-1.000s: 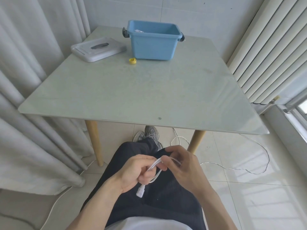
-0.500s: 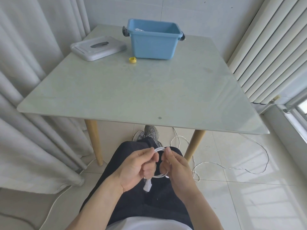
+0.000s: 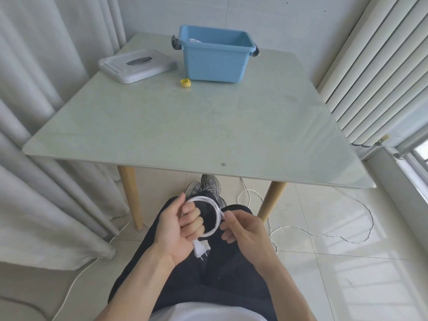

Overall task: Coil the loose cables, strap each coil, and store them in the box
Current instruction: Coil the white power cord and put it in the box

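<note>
At lower centre, the first loop of white cable point(image 3: 214, 213) has widened since a second ago: left hand point(image 3: 178, 230) fingers curl around it, right hand point(image 3: 243, 230) pinches it. Coiling is just beginning; the blue box point(image 3: 215, 59) waits on the desk point(image 3: 185, 126), upper centre.

Low in the frame, a wider loop of the white cable point(image 3: 214, 214) was opened between the hands. The right hand point(image 3: 243, 230) was drawn rightward, away from the left hand point(image 3: 178, 225), and the plug point(image 3: 199, 250) was exposed below the left palm.
</note>
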